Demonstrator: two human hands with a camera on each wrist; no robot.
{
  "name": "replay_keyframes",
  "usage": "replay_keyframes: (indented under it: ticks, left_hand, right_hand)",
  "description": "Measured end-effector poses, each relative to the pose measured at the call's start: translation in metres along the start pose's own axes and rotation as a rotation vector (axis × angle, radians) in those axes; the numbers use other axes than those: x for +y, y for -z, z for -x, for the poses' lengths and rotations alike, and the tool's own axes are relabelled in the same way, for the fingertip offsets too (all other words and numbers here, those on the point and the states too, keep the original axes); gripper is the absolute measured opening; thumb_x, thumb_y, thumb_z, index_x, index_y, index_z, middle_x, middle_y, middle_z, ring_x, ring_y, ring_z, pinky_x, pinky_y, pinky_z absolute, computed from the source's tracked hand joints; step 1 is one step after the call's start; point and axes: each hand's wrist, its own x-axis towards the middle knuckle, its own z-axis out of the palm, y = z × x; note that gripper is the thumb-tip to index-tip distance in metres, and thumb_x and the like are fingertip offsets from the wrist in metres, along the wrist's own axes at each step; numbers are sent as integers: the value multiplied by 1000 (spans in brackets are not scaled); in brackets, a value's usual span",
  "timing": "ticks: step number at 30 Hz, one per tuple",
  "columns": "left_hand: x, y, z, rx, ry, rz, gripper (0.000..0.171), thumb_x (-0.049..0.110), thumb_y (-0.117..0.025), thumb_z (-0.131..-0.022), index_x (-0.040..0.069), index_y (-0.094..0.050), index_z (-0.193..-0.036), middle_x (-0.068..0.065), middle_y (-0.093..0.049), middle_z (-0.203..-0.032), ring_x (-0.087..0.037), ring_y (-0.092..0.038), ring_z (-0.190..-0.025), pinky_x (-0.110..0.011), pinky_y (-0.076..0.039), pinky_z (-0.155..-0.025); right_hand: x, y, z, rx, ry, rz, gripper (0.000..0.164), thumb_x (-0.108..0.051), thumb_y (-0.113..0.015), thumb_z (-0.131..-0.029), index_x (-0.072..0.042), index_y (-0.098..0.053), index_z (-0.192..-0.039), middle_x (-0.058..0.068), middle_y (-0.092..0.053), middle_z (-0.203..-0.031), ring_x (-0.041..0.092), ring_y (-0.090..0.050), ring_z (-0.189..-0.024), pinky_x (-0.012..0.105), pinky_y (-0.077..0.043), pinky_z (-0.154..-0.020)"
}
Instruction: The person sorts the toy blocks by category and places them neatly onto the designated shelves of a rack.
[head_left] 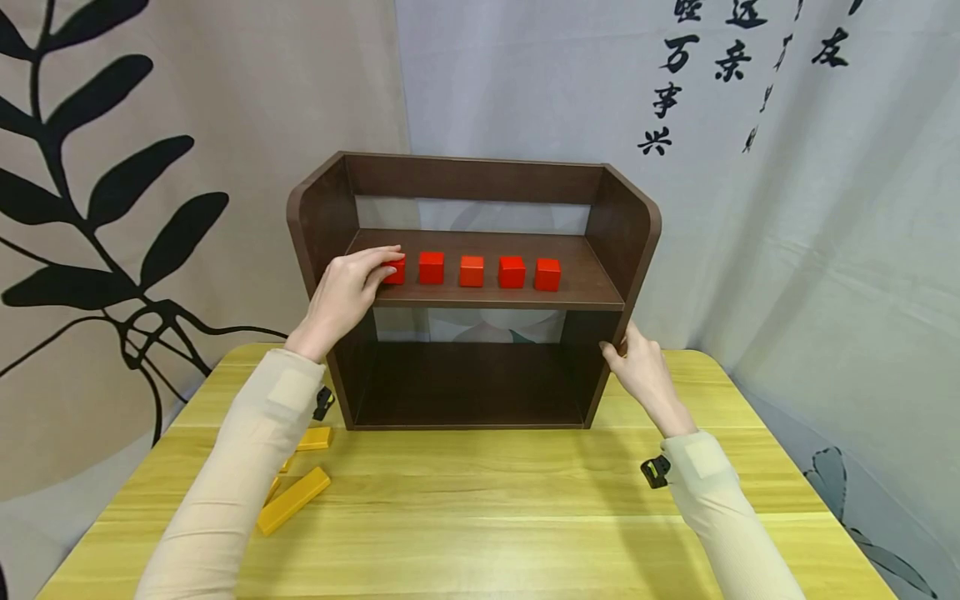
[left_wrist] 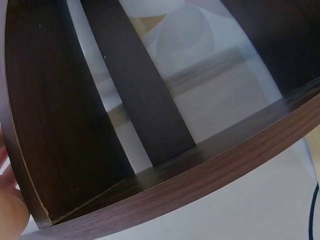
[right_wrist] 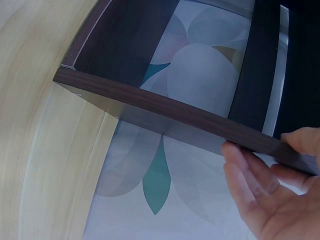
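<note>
A dark brown two-tier shelf (head_left: 480, 367) stands upright on the table. On its upper board several red cubes sit in a row, among them a middle cube (head_left: 472, 272) and the rightmost cube (head_left: 547, 275). My left hand (head_left: 341, 296) pinches the leftmost red cube (head_left: 399, 272) between thumb and fingers, partly hiding it. In the left wrist view only a bit of that hand (left_wrist: 11, 212) shows, and the cube is out of sight. My right hand (head_left: 645, 371) grips the shelf's right side panel, thumb in front and fingers behind, as the right wrist view also shows.
Several yellow blocks, including a long one (head_left: 294, 502) and another (head_left: 315, 438), lie on the wooden table (head_left: 480, 525) left of the shelf, partly behind my left forearm. A printed curtain (head_left: 525, 75) hangs behind the shelf.
</note>
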Motion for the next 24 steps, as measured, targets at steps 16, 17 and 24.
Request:
replay_keyframes:
  ticks: [16,17,24]
  left_hand:
    - [0,0,2,12,-3,-27,28,-1,-62,-88,0,-67,-116,-16,-64,-125,-32,-60,-116,-46,-48,-99]
    - [1,0,2,13,-7,-29,27,-1,-62,-89,0,-67,-115,-17,-64,-125,-33,-60,-117,-46,-47,-100]
    - [2,2,3,30,-16,-51,27,3,-65,-88,3,-68,-114,-14,-65,-124,-31,-58,-120,-45,-44,-104]
  right_hand:
    - [1,-1,-1,-2,9,-3,29,-27,-52,-94,-3,-46,-110,21,-62,-87,21,-50,-53,28,-38,-47]
    - [1,-1,-1,-4,8,-3,29,-27,-52,-94,-3,-46,-110,21,-62,-87,21,-50,-53,28,-38,-47]
    - [1,-1,-1,-6,4,-1,30,-26,-52,-94,-3,-46,-111,22,-62,-87,20,-49,-51,28,-37,-46]
